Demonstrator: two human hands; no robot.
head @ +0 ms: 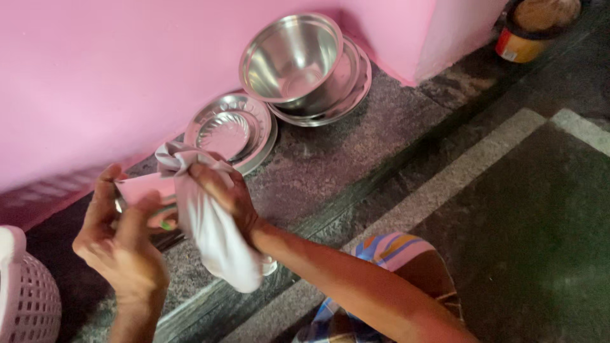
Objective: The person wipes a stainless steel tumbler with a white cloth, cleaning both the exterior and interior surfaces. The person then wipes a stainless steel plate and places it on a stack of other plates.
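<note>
Two bare hands worked over a dark stone ledge (318,165). White perforated plastic basket (28,298) sat far left. Left hand (121,244) gripped a shiny steel plate (143,190); right hand (225,194) closed around a pale grey cloth (216,235), pressed on that plate. Beyond: fluted round steel plates (232,130), then a deep steel bowl (292,57) on stacked dishes against the pink wall (95,70).

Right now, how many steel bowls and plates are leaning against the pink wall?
4, maybe more hidden: a deep bowl nested in a wider dish on the right; a patterned plate on a larger one beside them.
</note>
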